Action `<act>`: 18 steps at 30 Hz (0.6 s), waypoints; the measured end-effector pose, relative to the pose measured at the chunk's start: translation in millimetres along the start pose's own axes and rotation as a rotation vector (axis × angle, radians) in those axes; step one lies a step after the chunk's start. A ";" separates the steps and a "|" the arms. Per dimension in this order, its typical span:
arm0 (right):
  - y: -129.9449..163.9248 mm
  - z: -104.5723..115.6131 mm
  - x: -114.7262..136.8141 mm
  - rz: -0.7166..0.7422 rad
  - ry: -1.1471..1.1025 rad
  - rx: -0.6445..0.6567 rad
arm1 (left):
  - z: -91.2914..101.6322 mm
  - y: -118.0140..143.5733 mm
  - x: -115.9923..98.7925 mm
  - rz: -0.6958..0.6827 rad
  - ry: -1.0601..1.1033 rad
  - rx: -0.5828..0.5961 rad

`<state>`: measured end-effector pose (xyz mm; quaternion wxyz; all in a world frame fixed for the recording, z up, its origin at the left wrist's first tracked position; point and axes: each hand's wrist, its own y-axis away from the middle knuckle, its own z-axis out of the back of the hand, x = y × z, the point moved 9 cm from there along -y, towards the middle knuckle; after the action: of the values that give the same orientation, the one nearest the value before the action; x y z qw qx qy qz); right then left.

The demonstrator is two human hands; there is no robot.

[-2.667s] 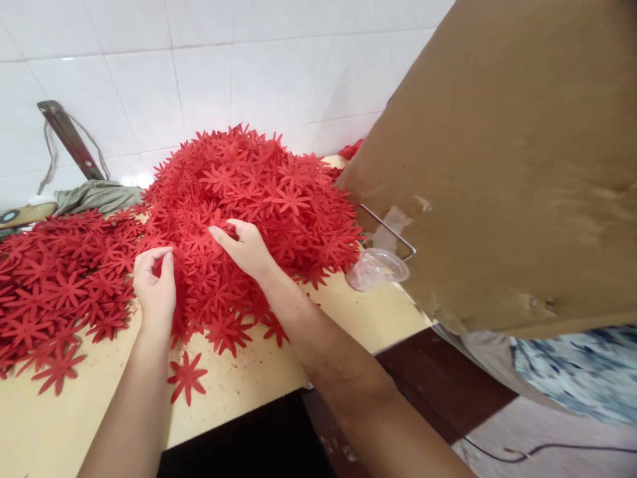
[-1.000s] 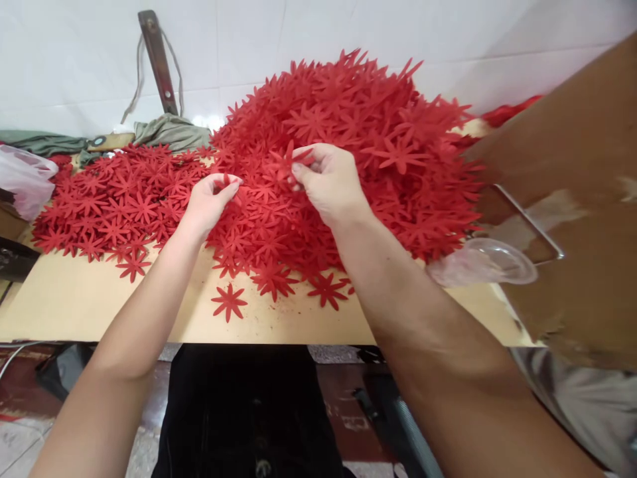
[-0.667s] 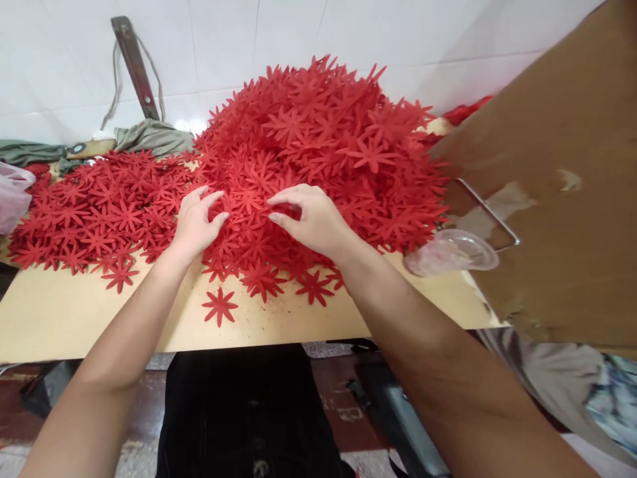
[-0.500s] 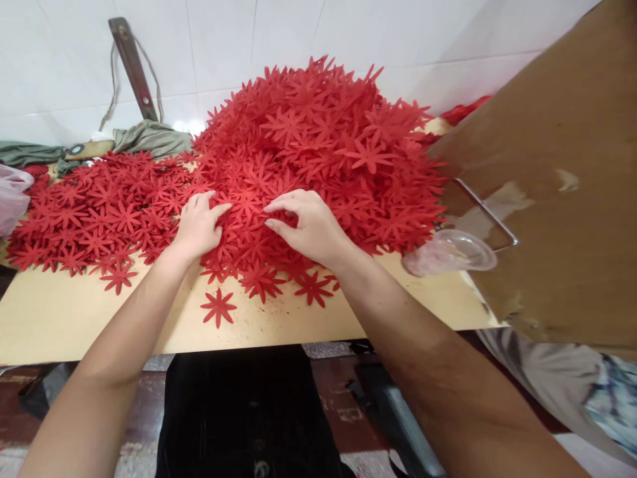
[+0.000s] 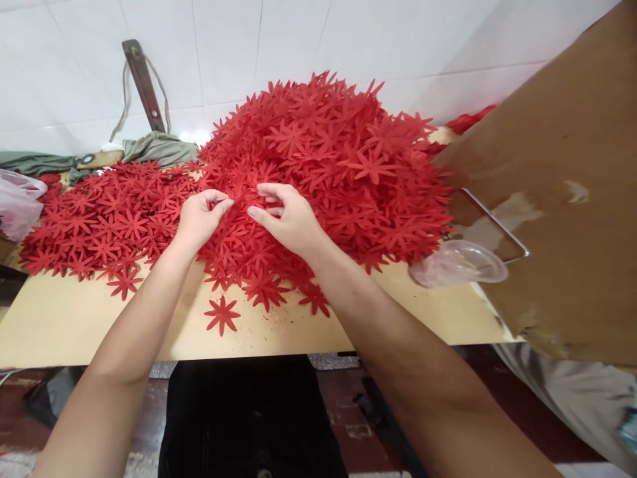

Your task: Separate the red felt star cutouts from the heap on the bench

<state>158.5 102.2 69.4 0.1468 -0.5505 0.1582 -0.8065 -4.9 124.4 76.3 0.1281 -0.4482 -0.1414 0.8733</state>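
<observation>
A tall heap of red flower-shaped cut-outs (image 5: 323, 153), thin with long narrow petals, rises in front of me. My left hand (image 5: 202, 216) is at the heap's front left, thumb and forefinger pinched together on what looks like the petal edge of a red flower cut-out. Facing it from the right, my right hand (image 5: 291, 219) holds its thumb and fingers apart over the cut-outs, with nothing visible between them. One single red flower (image 5: 222, 315) lies flat near the table's front edge, below the hands.
A lower pile of red flowers (image 5: 99, 226) spreads to the left, beside a plastic bag (image 5: 20, 206). On the right, a clear plastic cup (image 5: 458, 263) lies tipped against a large cardboard box (image 5: 557, 199). Grey-green cloth (image 5: 162, 149) sits by the tiled wall (image 5: 223, 53).
My left thumb and forefinger have closed into a pinch. The right hand has shifted slightly left, closer to the left hand. The whole view has moved a little.
</observation>
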 end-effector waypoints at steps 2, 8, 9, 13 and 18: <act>-8.5 -11.9 -3.4 -0.052 -0.145 0.031 | -5.2 2.5 -2.6 0.036 0.109 0.043; -10.0 -45.3 5.7 -0.136 -0.490 0.251 | -12.8 10.2 -7.7 0.047 0.227 0.054; -8.8 -43.4 5.0 -0.159 -0.534 0.235 | -13.4 10.8 -7.0 0.059 0.239 0.053; -3.9 -34.5 -2.4 -0.267 -0.633 0.180 | -17.3 12.4 -8.4 0.079 0.315 0.096; -2.6 -31.7 -0.3 -0.251 -0.563 0.170 | -19.0 13.0 -11.3 0.067 0.442 0.137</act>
<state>128.9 107.7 59.3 0.1299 -0.7529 -0.0258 -0.6447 15.8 110.9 69.4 0.1571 -0.6231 -0.0354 0.7654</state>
